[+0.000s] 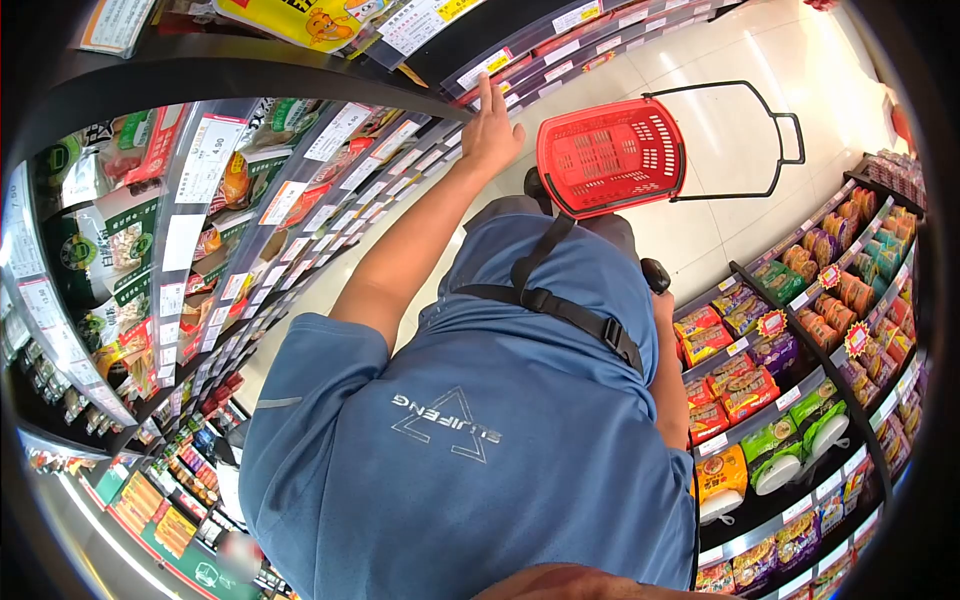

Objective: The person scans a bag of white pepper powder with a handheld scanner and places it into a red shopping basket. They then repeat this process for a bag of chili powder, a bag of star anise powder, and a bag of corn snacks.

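My left hand point(490, 137) reaches forward with its fingers stretched out, at the edge of the shelf price labels point(484, 68). It holds nothing that I can see. Just right of it, a red plastic shopping basket point(610, 155) with slotted sides is in front of my legs, nothing visible inside. Its long black handle point(790, 140) extends to the right over the floor. My right hand point(664, 305) hangs low by my right side, beside a dark rounded object point(655, 275) I cannot make out. Its fingers are mostly hidden.
Tall shelves point(215, 170) of packaged food with price tags run along my left. On my right, low tiered racks hold red noodle packs point(702, 332), green packs point(770, 436) and other bagged snacks. Pale floor tiles point(715, 240) lie between. A yellow package point(300, 20) sits at the top.
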